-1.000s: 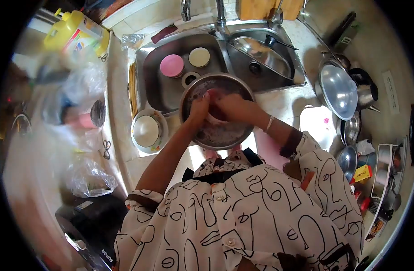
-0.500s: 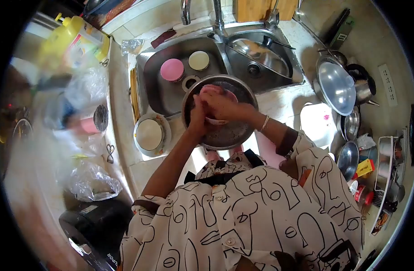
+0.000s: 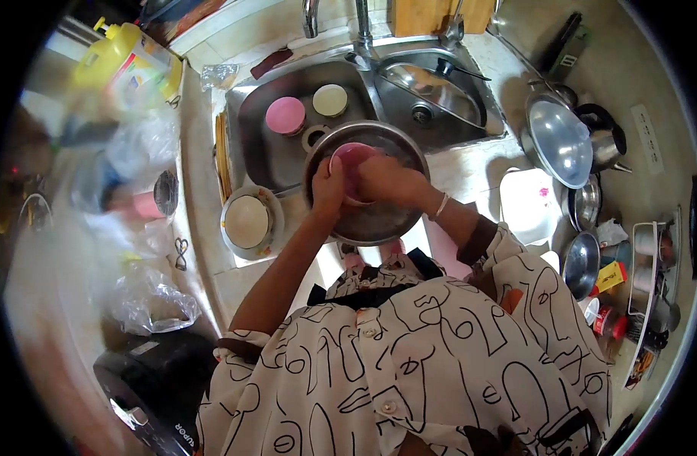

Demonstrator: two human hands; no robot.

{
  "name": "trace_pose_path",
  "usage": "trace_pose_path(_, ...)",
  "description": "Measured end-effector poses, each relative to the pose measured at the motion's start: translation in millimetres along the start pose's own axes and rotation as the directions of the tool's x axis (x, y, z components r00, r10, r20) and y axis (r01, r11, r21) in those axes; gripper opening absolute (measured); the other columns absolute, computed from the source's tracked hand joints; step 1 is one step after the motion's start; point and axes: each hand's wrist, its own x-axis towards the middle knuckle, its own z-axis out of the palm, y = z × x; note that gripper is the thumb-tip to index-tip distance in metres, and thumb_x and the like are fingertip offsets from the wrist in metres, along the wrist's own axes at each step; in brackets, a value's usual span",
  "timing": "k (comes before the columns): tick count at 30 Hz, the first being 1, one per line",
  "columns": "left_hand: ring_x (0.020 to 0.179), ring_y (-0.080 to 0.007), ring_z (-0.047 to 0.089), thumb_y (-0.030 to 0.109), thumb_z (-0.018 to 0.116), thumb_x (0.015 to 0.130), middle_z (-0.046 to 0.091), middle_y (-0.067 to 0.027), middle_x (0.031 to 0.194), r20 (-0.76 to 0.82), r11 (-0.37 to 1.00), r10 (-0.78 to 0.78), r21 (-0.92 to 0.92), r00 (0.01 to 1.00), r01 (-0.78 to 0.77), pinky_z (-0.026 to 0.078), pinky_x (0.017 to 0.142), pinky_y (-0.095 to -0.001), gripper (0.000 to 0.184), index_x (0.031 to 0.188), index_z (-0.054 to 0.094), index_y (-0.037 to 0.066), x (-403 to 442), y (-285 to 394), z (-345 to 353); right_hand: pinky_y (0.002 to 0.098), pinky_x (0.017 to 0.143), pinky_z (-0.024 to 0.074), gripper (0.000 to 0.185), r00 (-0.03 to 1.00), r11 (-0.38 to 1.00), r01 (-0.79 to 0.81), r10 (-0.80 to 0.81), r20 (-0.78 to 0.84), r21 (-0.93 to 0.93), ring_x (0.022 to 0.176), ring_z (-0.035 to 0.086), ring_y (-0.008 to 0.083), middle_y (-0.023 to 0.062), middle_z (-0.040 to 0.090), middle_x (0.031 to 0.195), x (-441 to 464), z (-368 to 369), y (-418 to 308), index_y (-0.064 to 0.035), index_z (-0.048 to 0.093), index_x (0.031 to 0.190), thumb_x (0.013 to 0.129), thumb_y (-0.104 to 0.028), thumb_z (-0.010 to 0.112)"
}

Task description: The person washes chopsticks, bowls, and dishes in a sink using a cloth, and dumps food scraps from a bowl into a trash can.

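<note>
A pink bowl [image 3: 347,154] is tipped inside a round metal basin [image 3: 379,230], which sits at the sink's front edge. My left hand [image 3: 327,188] grips the bowl's left side, thumb near the rim. My right hand [image 3: 394,182] reaches into the bowl with curled fingers; their tips, and whatever they may hold, are hidden. Behind the basin, a pink bowl [image 3: 285,114] and a cream bowl [image 3: 330,99] stand in the left sink [image 3: 250,152], beside a small ring-shaped thing [image 3: 315,137].
Stacked plates and a bowl [image 3: 247,221] sit left of the basin. A glass lid [image 3: 432,87] leans in the right sink under the faucet [image 3: 364,30]. Metal bowls [image 3: 559,140] and a white tray [image 3: 527,201] line the right counter. Plastic bags [image 3: 155,304] lie left.
My right hand has moved from over the bowl's rim down into it, showing more of the pink inside. My left hand keeps its hold on the side. The view has shifted slightly.
</note>
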Motion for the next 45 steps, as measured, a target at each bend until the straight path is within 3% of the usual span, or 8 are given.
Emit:
trace_pose_path(5, 0.079, -0.0132, 0.053, 0.035, 0.037, 0.089, 0.055, -0.0049, 0.087, 0.023, 0.983, -0.134, -0.124, 0.991, 0.136, 0.047, 0.064, -0.0245, 0.036, 0.104, 0.050, 0.005, -3, -6, -2, 0.0338, 0.064, 0.0473, 0.027, 0.888, 0.867, -0.230, 0.000, 0.461, 0.443, 0.072, 0.058, 0.0265, 0.0144, 0.059, 0.083, 21, 27, 15, -0.0009, 0.053, 0.094, 0.080, -0.022, 0.044)
trace_pose_path(9, 0.079, -0.0105, 0.052, 0.037, 0.034, 0.090, 0.054, -0.0036, 0.088, 0.035, 0.920, -0.102, -0.377, 0.994, 0.107, 0.045, 0.060, -0.0194, 0.038, 0.102, 0.050, 0.005, -16, 5, 3, 0.0331, 0.072, 0.0445, 0.027, 0.986, 0.621, -0.010, -0.125, 0.112, 0.784, 0.082, 0.055, 0.0258, 0.0148, 0.055, 0.094, 23, 39, 19, -0.0010, 0.048, 0.101, 0.080, -0.018, 0.047)
trace_pose_path(11, 0.083, -0.0122, 0.053, 0.038, 0.034, 0.090, 0.054, -0.0045, 0.092, 0.054, 0.881, -0.181, -0.435, 0.982, 0.186, 0.046, 0.062, -0.0198, 0.039, 0.105, 0.049, 0.005, -26, 28, 12, 0.0332, 0.077, 0.0419, 0.029, 0.951, 0.707, 0.275, -0.100, -0.294, 0.651, 0.088, 0.051, 0.0276, 0.0141, 0.051, 0.100, 20, 38, 13, -0.0017, 0.043, 0.103, 0.077, -0.012, 0.050)
trace_pose_path(14, 0.088, -0.0153, 0.053, 0.038, 0.034, 0.090, 0.053, -0.0068, 0.100, 0.039, 0.896, -0.222, -0.386, 0.974, 0.220, 0.047, 0.067, -0.0213, 0.041, 0.109, 0.046, 0.004, -29, 31, 15, 0.0358, 0.078, 0.0418, 0.032, 0.923, 0.806, 0.282, -0.080, -0.377, 0.520, 0.093, 0.049, 0.0314, 0.0157, 0.048, 0.105, 18, 34, 4, -0.0019, 0.043, 0.103, 0.073, -0.009, 0.053)
trace_pose_path(23, 0.095, -0.0233, 0.052, 0.025, 0.042, 0.087, 0.051, -0.0133, 0.108, -0.114, 0.977, -0.119, -0.190, 0.986, 0.096, 0.043, 0.080, -0.0311, 0.035, 0.115, 0.044, 0.004, -22, 6, 10, 0.0391, 0.061, 0.0475, 0.033, 0.971, 0.967, -0.237, 0.240, 0.018, -0.092, 0.076, 0.058, 0.0326, 0.0194, 0.058, 0.090, 16, 34, 0, -0.0037, 0.046, 0.103, 0.074, -0.018, 0.051)
trace_pose_path(35, 0.097, -0.0351, 0.042, 0.001, 0.046, 0.074, 0.041, -0.0208, 0.103, -0.010, 0.679, 0.470, 0.643, 0.882, -0.354, 0.036, 0.083, -0.0359, 0.050, 0.123, 0.038, 0.005, -36, 43, 5, 0.0402, 0.066, 0.0449, 0.032, 0.970, 0.847, -0.072, -0.064, 0.235, 0.526, 0.079, 0.057, 0.0337, 0.0203, 0.058, 0.087, 13, 26, 12, -0.0030, 0.053, 0.099, 0.073, -0.022, 0.052)
trace_pose_path(38, 0.096, -0.0355, 0.042, -0.005, 0.046, 0.067, 0.039, -0.0196, 0.101, 0.098, 0.603, 0.464, 0.693, 0.880, -0.395, 0.036, 0.082, -0.0368, 0.060, 0.125, 0.035, 0.006, -38, 67, -1, 0.0391, 0.062, 0.0462, 0.026, 0.980, 0.913, 0.198, -0.197, -0.039, 0.358, 0.068, 0.059, 0.0317, 0.0158, 0.061, 0.076, 5, 25, 14, -0.0064, 0.059, 0.082, 0.073, -0.028, 0.050)
trace_pose_path(45, 0.090, -0.0340, 0.045, -0.001, 0.045, 0.073, 0.041, -0.0190, 0.098, -0.026, 0.570, 0.622, 0.700, 0.782, -0.430, 0.037, 0.080, -0.0379, 0.051, 0.123, 0.035, 0.002, -26, 97, -16, 0.0384, 0.067, 0.0447, 0.040, 0.998, 0.999, 0.022, -0.021, -0.061, 0.024, 0.077, 0.057, 0.0292, 0.0164, 0.057, 0.089, -13, 33, 2, -0.0088, 0.053, 0.101, 0.069, -0.031, 0.059)
